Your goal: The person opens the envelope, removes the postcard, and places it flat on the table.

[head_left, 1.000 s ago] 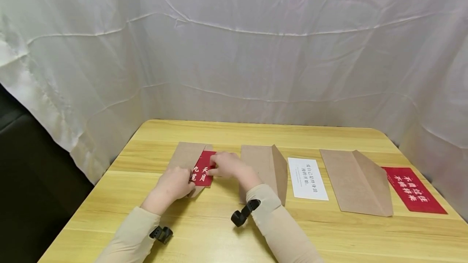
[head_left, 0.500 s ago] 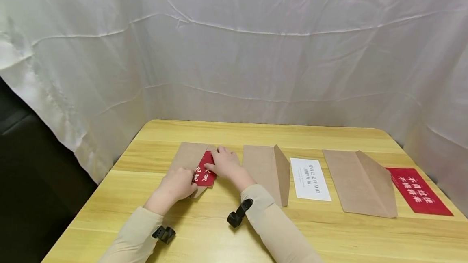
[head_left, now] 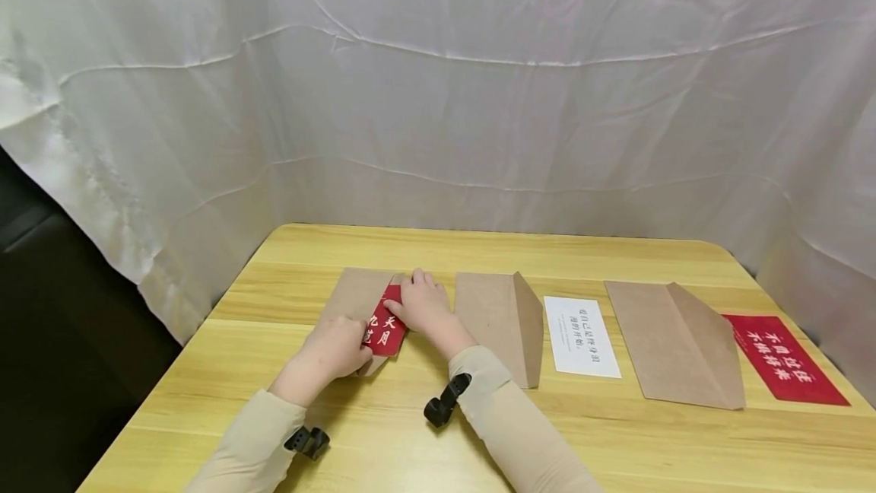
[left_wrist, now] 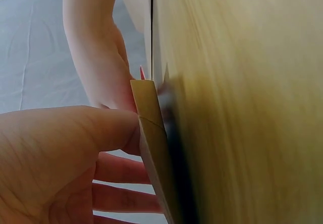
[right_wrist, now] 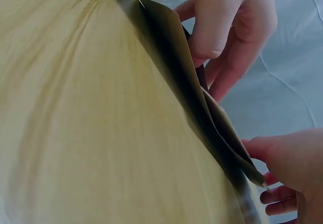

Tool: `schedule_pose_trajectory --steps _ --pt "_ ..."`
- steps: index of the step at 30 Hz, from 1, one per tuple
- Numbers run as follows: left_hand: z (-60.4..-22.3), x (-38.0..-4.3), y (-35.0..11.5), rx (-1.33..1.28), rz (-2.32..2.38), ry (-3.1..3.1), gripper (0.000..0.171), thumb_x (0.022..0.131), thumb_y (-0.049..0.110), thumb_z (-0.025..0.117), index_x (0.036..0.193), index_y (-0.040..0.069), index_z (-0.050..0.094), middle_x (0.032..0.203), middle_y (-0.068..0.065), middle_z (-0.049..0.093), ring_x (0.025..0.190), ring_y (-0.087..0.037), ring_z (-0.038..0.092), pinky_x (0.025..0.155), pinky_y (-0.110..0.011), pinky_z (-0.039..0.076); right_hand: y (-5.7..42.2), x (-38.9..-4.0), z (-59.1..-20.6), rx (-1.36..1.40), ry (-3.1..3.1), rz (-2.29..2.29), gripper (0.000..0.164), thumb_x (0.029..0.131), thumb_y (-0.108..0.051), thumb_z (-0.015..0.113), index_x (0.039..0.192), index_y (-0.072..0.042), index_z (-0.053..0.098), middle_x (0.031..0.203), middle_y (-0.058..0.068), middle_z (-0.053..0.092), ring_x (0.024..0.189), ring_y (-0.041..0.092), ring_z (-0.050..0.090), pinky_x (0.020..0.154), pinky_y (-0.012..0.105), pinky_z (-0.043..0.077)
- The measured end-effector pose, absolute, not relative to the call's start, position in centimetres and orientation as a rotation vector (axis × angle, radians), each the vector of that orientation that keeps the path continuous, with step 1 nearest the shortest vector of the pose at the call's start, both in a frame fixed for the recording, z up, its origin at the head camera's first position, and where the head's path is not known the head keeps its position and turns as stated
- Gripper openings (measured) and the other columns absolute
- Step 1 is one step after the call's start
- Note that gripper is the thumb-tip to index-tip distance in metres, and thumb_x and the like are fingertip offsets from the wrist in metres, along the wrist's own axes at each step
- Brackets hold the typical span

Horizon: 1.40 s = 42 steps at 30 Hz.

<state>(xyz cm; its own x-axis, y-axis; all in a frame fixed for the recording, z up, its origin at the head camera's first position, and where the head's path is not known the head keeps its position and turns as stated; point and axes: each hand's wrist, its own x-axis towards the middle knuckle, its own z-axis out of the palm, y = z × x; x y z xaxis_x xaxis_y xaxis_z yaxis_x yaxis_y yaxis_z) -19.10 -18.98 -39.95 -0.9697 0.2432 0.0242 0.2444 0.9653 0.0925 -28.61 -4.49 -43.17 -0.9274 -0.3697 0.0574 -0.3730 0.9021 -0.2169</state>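
A brown kraft envelope (head_left: 354, 294) lies at the left of the table, its mouth to the right. Partway inside it sits a red card (head_left: 388, 332) with white characters, its right part showing over the flap. My left hand (head_left: 335, 346) grips the envelope's near edge, thumb on one face and fingers on the other in the left wrist view. At the far right corner, my right hand (head_left: 424, 307) holds the envelope between thumb and fingers, covering part of the card. In the right wrist view the mouth gapes a little near the right thumb (right_wrist: 255, 148).
To the right stand a second brown envelope (head_left: 486, 318) with raised flap, a white printed card (head_left: 582, 337), a third envelope (head_left: 657, 341) and another red card (head_left: 787, 360) partly under its flap. A pale curtain (head_left: 438, 120) hangs behind the wooden table (head_left: 383, 432).
My right hand has shifted from the red card's right edge up to the envelope's far corner. The card sits slightly deeper than a second ago. My left hand keeps its grip.
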Motion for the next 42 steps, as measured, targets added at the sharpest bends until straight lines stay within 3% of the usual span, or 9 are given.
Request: schedule_pose_trajectory --steps 13,24,42 --pt "-40.0 -19.1 -18.8 -0.374 -0.172 -3.108 0.018 0.081 0.019 0.072 0.083 0.003 0.063 0.072 -0.008 0.06 0.062 -0.016 0.049 0.061 -0.034 0.048 -4.9 -28.8 -43.2 0.544 -3.012 0.38 0.063 0.09 -0.051 0.062 0.134 -0.007 0.049 0.113 0.008 0.045 0.108 0.023 0.042 0.091 0.037 0.045" --pt "-39.9 -19.4 -19.3 -0.307 -0.208 -3.158 0.017 0.08 0.019 0.071 0.083 0.005 0.061 0.076 -0.008 0.061 0.066 -0.018 0.05 0.066 -0.036 0.048 -3.9 -29.2 -42.9 0.59 -3.019 0.441 0.06 0.091 -0.046 0.064 0.131 -0.003 0.049 0.114 0.01 0.044 0.109 0.025 0.04 0.091 0.037 0.044" --pt "-40.1 -19.8 -20.8 -0.288 -0.149 -3.166 0.014 0.081 0.02 0.07 0.08 0.01 0.059 0.074 -0.005 0.056 0.07 -0.02 0.049 0.067 -0.035 0.045 -1.7 -29.4 -42.5 0.596 -3.065 0.556 0.05 0.089 -0.041 0.069 0.122 -0.008 0.051 0.106 0.007 0.041 0.108 0.024 0.038 0.09 0.036 0.04"
